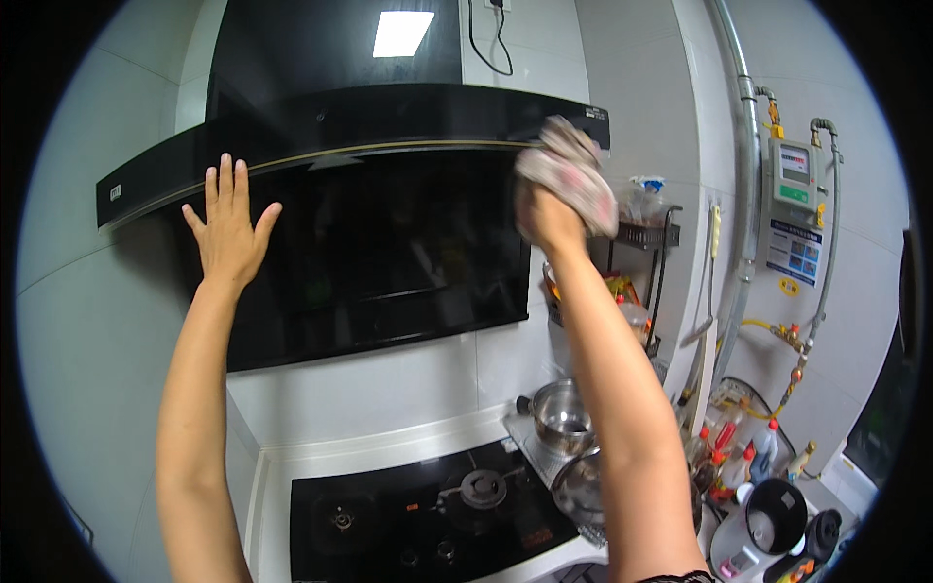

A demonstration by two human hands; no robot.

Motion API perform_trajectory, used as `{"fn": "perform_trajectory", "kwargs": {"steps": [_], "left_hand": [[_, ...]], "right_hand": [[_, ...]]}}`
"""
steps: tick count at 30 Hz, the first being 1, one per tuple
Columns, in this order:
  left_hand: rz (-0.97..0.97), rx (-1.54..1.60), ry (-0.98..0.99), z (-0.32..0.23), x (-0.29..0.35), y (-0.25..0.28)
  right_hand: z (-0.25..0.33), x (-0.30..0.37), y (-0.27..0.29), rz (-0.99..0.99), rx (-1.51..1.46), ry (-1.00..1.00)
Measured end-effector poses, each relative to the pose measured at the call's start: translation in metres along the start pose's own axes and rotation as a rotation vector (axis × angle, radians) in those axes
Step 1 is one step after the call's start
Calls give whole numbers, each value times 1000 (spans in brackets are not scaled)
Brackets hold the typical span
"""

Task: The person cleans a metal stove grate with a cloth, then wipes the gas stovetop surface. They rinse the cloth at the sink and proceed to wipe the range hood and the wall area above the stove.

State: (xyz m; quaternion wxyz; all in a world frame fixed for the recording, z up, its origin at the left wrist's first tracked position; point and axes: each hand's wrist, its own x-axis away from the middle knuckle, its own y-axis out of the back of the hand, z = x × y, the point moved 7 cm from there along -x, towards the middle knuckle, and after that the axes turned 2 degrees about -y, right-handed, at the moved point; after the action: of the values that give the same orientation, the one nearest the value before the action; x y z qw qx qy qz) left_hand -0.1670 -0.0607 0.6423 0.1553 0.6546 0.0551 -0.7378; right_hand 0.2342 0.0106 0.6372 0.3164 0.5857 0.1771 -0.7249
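Crumpled pinkish-grey cloth point(571, 170) against the right edge of the glossy black range hood point(369, 233).

A pink-and-grey mottled cloth point(571, 173) against a glossy black range hood point(379, 233).

A black gas hob point(428, 510) lies low in view, a steel pot point(562, 416) just right of it. Further right stand sauce bottles point(739, 457) and a wire rack point(649, 238) of packets — beyond them, a gas meter point(792, 180) and pipes point(748, 194) on the wall.
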Motion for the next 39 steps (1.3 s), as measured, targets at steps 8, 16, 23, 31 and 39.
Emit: {"fn": "perform_trajectory", "kwargs": {"steps": [8, 16, 23, 31, 39], "left_hand": [[53, -46, 28, -13, -5, -10], [171, -71, 15, -15, -4, 0], [236, -21, 64, -22, -7, 2], [282, -58, 79, -10, -7, 10], [328, -57, 91, -17, -7, 8]], "right_hand": [[-7, -90, -24, -325, -343, 426], [-84, -102, 5, -315, 27, -42], [29, -29, -65, -444, 222, 437], [-44, -116, 1, 58, 262, -145], [-16, -34, -32, -344, 26, 269]]}}
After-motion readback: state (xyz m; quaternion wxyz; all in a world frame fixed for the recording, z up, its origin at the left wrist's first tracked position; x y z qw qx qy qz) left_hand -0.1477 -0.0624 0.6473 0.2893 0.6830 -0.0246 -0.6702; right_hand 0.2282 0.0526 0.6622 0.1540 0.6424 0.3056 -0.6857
